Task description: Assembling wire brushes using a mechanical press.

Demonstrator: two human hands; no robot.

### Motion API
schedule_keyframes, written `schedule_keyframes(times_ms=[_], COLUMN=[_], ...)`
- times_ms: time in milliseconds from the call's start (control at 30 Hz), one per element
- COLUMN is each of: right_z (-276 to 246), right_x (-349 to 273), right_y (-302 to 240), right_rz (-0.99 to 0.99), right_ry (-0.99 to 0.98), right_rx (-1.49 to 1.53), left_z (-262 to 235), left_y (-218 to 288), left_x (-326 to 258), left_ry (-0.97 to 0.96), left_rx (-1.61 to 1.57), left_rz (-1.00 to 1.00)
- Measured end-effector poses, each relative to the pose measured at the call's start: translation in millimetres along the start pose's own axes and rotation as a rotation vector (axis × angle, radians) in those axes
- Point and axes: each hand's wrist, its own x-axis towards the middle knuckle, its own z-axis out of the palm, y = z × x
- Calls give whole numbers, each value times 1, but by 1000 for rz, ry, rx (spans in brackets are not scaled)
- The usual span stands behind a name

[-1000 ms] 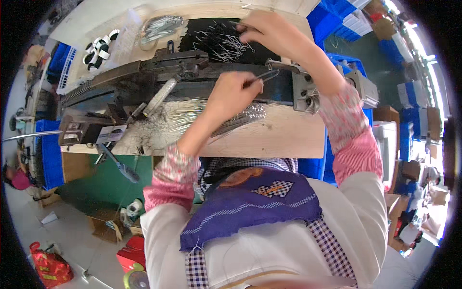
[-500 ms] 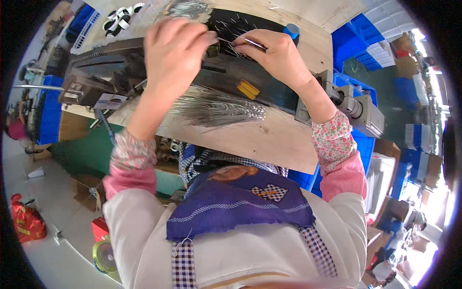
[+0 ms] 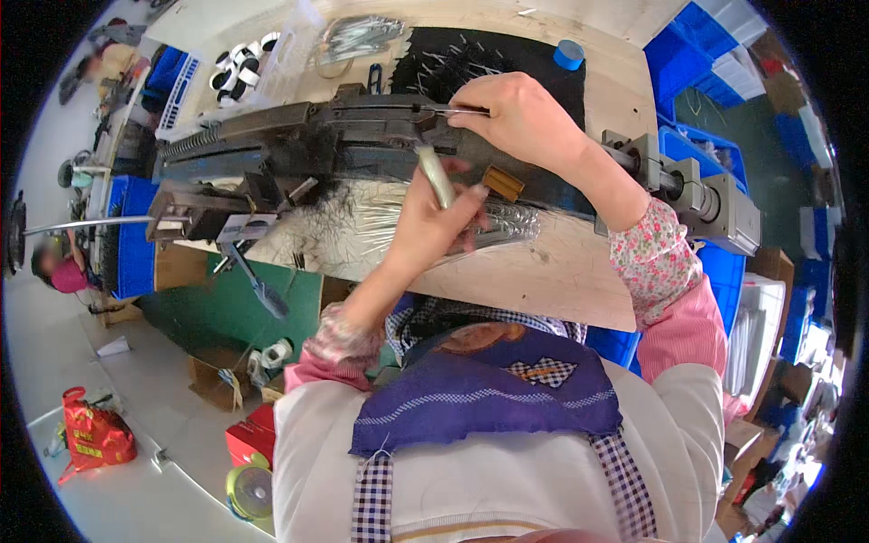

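Over the dark machine: our left hand grips a metal rod, right hand pinches a thin pin. Risk, we judge: pin slipping, fingers catching on the machine.

Dark matt metal machine (mid-frame) on a pale, smooth wooden bench; shiny silver wire pins; glossy blue plastic bins, upper right.

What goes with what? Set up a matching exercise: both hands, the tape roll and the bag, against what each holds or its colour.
1 left hand
2 right hand
3 tape roll
4 bag

a red
b blue
c grips a silvery rod
d pinches a thin pin

Pairs: 1-c, 2-d, 3-b, 4-a
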Motion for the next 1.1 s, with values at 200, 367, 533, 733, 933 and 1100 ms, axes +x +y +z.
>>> schedule_keyframes(times_ms=[200,367,533,733,933,1100], right_z=[-7,15,44,-6,-71,-83], right_x=[-13,-81,-81,-107,-120,-136], right_y=[-44,-40,17,-24,-68,-77], right_rz=[-107,287,403,376,605,581], right_ry=[138,-54,-13,-75,-2,22], right_rx=[-289,-215,-267,-35,81,-1], left_z=[-39,-139,-148,-140,39,42], left_y=[-27,-16,15,-21,18,-14], left_x=[0,-46,-36,-28,16,69], left_ry=[268,775,769,763,-212,-269], left_rx=[697,139,112,-69,29,-195], left_rz=[331,164,115,523,155,-320])
